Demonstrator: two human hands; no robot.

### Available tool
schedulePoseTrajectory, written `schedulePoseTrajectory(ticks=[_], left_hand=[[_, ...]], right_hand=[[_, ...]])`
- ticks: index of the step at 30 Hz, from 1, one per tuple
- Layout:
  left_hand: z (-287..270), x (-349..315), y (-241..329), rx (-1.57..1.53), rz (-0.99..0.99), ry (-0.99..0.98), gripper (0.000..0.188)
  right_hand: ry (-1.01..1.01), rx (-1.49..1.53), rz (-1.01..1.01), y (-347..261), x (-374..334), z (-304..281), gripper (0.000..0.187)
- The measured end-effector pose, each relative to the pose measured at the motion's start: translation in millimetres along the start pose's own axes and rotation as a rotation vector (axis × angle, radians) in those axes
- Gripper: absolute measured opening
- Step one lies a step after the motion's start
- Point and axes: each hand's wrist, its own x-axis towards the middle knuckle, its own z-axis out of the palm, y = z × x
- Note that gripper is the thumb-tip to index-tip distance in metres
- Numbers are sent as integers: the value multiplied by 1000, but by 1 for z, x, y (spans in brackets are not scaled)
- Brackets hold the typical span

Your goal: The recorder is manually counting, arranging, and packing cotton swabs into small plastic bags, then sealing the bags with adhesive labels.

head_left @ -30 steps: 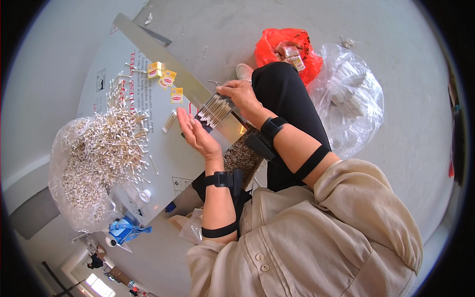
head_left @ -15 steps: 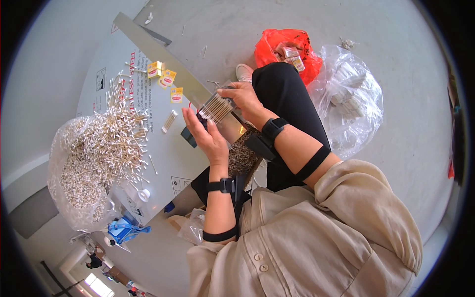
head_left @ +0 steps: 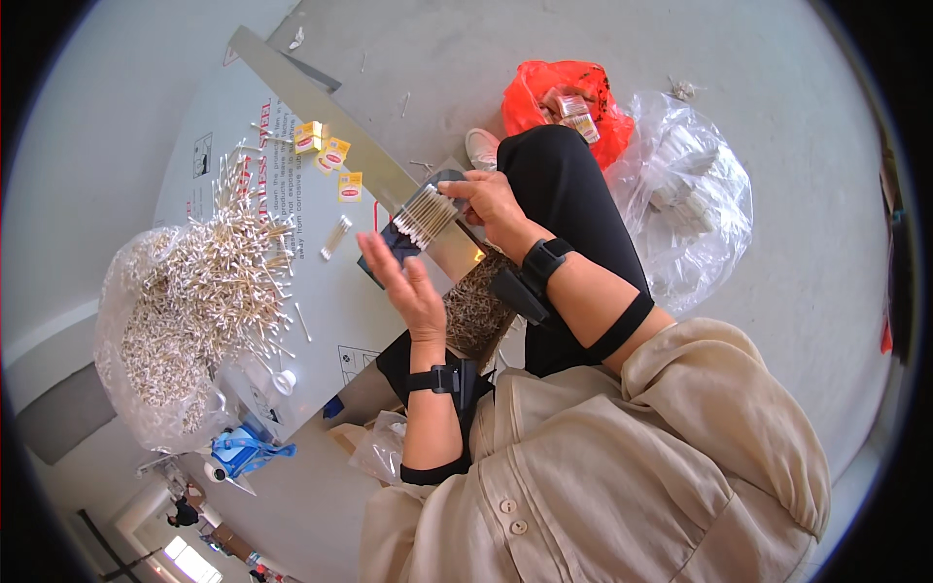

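A flat row of cotton swabs (head_left: 426,216) lies side by side over the table's metal edge, with a dark, partly see-through piece around it. My right hand (head_left: 494,206) pinches the upper right end of this row between thumb and fingers. Below the row, my left hand (head_left: 413,299) is open, its fingers stretched out and apart from the swabs. Whether the row sits inside clear plastic I cannot tell. A small bundle of swabs (head_left: 336,237) rests on the table to the left of my left hand.
A big heap of loose swabs (head_left: 209,301) spills from a clear bag on the film-covered table (head_left: 335,301). Several yellow labelled pieces (head_left: 331,154) lie near its far edge. A box of swabs (head_left: 473,309) stands by my lap. Red (head_left: 530,85) and clear bags (head_left: 724,228) sit on the floor.
My left hand has drawn down from the swab row, which shows more fully now. My right hand still grips its end and has shifted slightly.
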Motion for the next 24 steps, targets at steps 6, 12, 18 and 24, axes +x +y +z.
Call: schedulePoseTrajectory(ticks=[6,12,18,24], left_hand=[[19,26,4,-555,-157,158,68],[36,36,7,-659,-206,247,70],[39,36,9,-609,-215,235,72],[38,32,12,-476,-158,196,65]], right_hand=[[-23,54,-82,7,1,8,15],[-29,134,-101,10,-3,10,14],[-29,123,-61,8,-10,6,16],[-14,99,-56,8,-10,6,22]])
